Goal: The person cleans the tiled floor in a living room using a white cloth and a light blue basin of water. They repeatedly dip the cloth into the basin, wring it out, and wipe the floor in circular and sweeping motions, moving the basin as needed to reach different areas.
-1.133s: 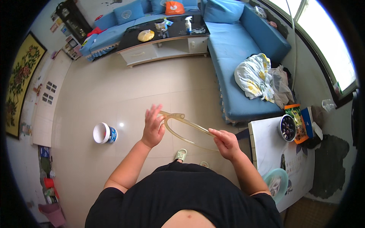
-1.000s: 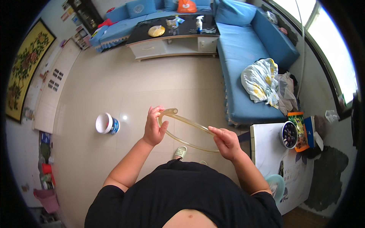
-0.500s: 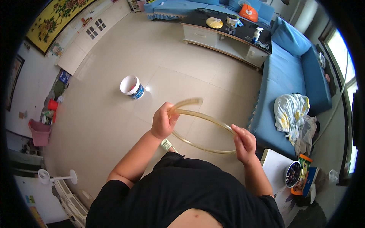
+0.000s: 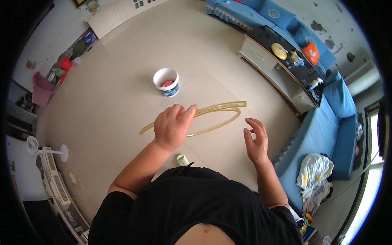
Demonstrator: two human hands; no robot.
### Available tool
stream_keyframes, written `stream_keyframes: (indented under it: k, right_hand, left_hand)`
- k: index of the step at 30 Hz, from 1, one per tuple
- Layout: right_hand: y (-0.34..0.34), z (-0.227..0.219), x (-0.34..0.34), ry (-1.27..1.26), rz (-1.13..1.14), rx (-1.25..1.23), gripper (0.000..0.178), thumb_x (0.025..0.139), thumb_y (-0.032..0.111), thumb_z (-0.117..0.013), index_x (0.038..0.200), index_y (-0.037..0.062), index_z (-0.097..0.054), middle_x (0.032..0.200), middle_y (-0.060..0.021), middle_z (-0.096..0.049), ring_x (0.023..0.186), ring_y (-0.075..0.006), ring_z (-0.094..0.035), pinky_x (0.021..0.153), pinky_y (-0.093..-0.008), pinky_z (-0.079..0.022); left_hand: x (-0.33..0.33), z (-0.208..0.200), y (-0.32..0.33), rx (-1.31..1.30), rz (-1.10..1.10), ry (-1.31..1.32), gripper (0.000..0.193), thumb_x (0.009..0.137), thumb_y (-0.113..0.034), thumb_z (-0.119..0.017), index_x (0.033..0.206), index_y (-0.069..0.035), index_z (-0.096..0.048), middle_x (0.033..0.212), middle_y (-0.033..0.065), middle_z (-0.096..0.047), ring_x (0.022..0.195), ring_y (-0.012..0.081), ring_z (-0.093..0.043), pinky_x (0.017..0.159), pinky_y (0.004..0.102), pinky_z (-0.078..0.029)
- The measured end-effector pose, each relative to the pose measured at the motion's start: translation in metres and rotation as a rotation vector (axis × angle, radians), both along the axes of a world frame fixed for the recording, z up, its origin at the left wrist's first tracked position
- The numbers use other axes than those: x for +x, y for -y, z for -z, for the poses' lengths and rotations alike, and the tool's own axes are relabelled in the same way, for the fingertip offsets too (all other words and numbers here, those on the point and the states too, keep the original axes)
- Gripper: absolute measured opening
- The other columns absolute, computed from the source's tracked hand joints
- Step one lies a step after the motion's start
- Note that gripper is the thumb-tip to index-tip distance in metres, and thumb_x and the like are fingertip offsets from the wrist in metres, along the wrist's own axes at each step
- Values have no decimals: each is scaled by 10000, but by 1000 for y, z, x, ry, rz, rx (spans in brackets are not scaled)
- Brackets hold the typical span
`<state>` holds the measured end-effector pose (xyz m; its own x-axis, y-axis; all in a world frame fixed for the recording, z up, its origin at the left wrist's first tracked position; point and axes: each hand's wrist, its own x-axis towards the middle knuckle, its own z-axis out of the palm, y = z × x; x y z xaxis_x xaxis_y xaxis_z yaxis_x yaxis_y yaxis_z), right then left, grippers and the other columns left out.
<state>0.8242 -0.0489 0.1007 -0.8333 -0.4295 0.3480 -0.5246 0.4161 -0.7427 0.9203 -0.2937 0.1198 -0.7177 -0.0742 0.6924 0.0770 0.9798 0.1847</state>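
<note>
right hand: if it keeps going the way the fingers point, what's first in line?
Likely the yellowish tube: the right hand is open, fingers up and slightly left, toward the loop held in the left hand. Depth is unclear; it could pass above or below.

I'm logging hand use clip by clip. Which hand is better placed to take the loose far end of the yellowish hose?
Probably the right hand. It is open, holds nothing and hangs just below the far end of the hose. The left hand is closed around the hose's middle, so its grip is occupied.

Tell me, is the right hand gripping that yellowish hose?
No, the right hand is open with fingers spread and clear of the yellowish hose, which only the left hand holds.
</note>
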Motion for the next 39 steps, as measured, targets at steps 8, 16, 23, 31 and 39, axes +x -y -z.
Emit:
stream_keyframes:
  k: [8, 16, 23, 31, 39]
  right_hand:
    - [159, 16, -49, 4, -207, -79, 251, 782, 27, -609, 1032, 42, -594, 1086, -125, -548, 1004, -275, -526, 831, -332, -444]
    - [201, 92, -175, 149, 42, -86, 255, 779, 13, -605, 1031, 33, -568, 1017, -107, -532, 913, -214, -538, 697, -308, -476]
    - [275, 134, -301, 925, -329, -384, 555, 884, 310, -519, 1299, 14, -300, 1127, -153, -522, 974, -224, -549, 778, -321, -452]
    - [370, 73, -409, 663, -520, -194, 264, 874, 139, -539, 1074, -21, -477, 898, -97, -570, 727, -148, -564, 680, -282, -484]
    - [421, 126, -416, 1112, -265, -23, 212, 896, 135, -477, 1062, 8, -442, 859, -98, -583, 738, -145, -588, 611, -247, -497]
  left_hand:
    - [-34, -9, 110, -63, -103, -2, 342, 629, -107, -693, 960, -117, -607, 682, 26, -450, 593, 189, -485, 484, 305, -396]
    - [-133, 10, 194, 126, -137, 92, 290, 705, -63, -661, 986, -85, -593, 701, 77, -479, 596, 233, -487, 508, 321, -402]
    - [-257, 59, 301, 1184, -207, -19, 232, 891, -173, -546, 1082, -44, -516, 743, -72, -447, 650, 27, -405, 571, 192, -353]
    - [-340, 144, 376, 1555, -299, -238, 324, 914, -255, -503, 1135, -32, -422, 872, 21, -493, 825, 111, -470, 761, 256, -393]
    - [-375, 281, 475, 1594, -508, 468, 465, 909, -280, -473, 1308, -61, -381, 1026, 58, -520, 955, 168, -498, 852, 316, -394]
